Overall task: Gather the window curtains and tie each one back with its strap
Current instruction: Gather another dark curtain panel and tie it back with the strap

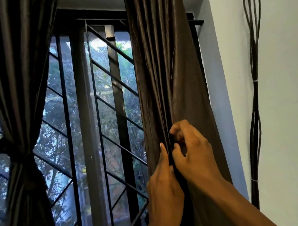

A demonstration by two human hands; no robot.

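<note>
The right curtain [167, 72] hangs loose from twelve o'clock down the right of centre, its dark folds falling past the window grille [106, 109]. Both hands meet on it at about five o'clock. The left hand [163, 186] lies flat against the fabric, fingers straight and pointing up, pressing a fold. Touching it, the right hand [191, 151] has its fingers curled and its grip pinched on a narrow dark fold or strip running between the two hands; whether that strip is the strap or only a pleat is hard to tell, since both are equally dark. At nine o'clock the left curtain [13, 92] is already gathered, cinched at its waist by a strap [24, 159]. A bundle of black cables [255, 79] runs down the pale wall [293, 93] at three o'clock, well apart from the hands.
</note>
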